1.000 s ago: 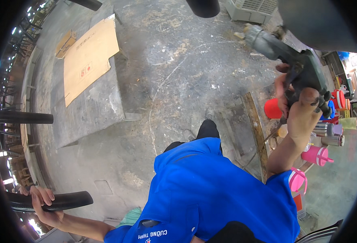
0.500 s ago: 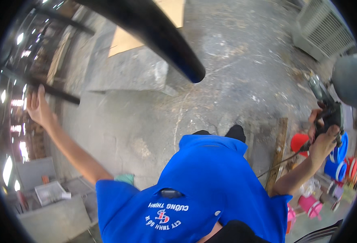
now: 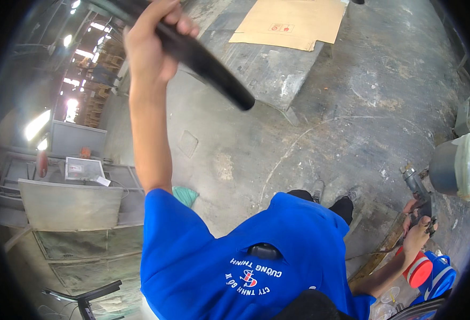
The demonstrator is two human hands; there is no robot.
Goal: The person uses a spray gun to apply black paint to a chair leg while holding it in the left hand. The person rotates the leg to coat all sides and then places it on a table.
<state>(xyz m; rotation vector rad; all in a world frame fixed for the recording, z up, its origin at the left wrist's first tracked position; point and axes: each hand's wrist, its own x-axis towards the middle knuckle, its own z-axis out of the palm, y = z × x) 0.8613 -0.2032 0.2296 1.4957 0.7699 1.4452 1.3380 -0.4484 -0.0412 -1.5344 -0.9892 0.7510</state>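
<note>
My left hand (image 3: 147,48) is raised at the upper left, with its fingers wrapped round a thick black round bar (image 3: 213,74). The bar slants down to the right, and its blunt lower end hangs free above the floor. Far to the right, my right hand (image 3: 417,234) is closed on the grip of a spray gun (image 3: 420,194). A thin hose runs from below that grip. Right beside the gun sits a translucent pot of dark liquid (image 3: 451,168); I cannot tell if the two are joined.
A flat cardboard sheet (image 3: 288,24) lies on a low grey platform (image 3: 269,80) ahead. Red (image 3: 419,269) and blue (image 3: 440,280) containers stand at lower right. To the left are a grey panelled bench (image 3: 70,205) and a framed tray (image 3: 84,169). A vented unit (image 3: 469,114) stands far right.
My left hand moved right and up, from a thinner bar at far left to the thick black bar. My right hand and the spray gun moved lower. The view has turned leftward.
</note>
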